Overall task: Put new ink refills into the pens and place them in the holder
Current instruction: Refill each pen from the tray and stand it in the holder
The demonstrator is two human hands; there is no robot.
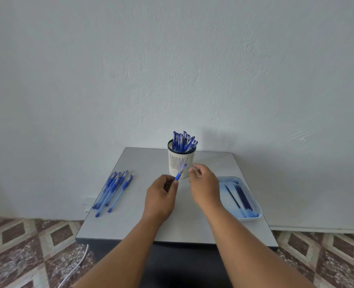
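A: Left hand (161, 196) holds the pen (180, 173) before the holder (181, 163); right hand (203, 183) pinches something small, blurred.

B: Line both up straight, I'd judge.

Plain home room: bare white wall (172, 59), patterned tile floor (26, 246) (diamond motifs), small grey table (142, 163).

No text, label or number is readable anywhere.
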